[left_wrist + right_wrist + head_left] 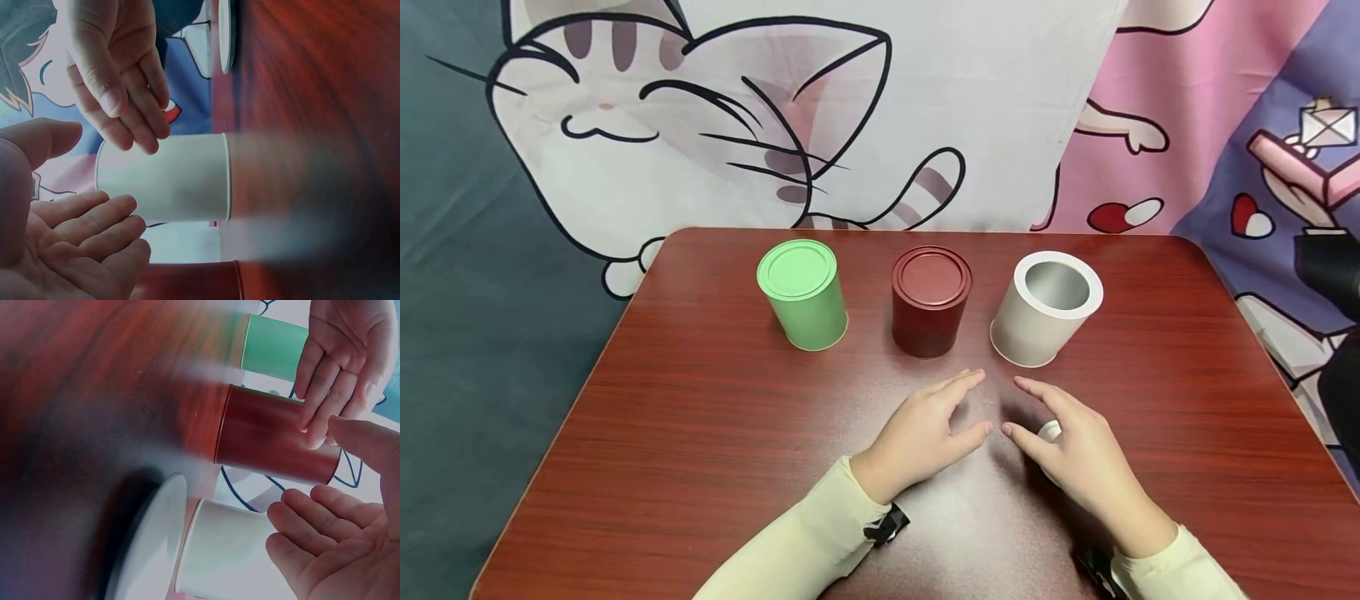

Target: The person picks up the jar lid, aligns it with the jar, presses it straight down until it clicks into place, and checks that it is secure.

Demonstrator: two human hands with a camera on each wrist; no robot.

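Observation:
In the head view my left hand (pixel 921 435) hovers over the table in front of the dark red can (pixel 927 321), fingers extended and thumb apart. My right hand (pixel 1078 454) faces it, palm inward, with nothing in its grasp. Below the right hand lies a round white lid (pixel 1050 431), mostly hidden by that hand; the right wrist view shows more of the lid (pixel 153 544). Behind the hands stand a green can (pixel 812 312) with its lid on, the lidded red can, and a white can (pixel 1030 329) whose top is uncovered, showing a grey inside.
All three cans stand in a row near the back edge of the reddish wooden table (pixel 700 417). A cloth printed with a cartoon cat (pixel 700 108) hangs behind it. Something black (pixel 1341 383) shows past the table's right side.

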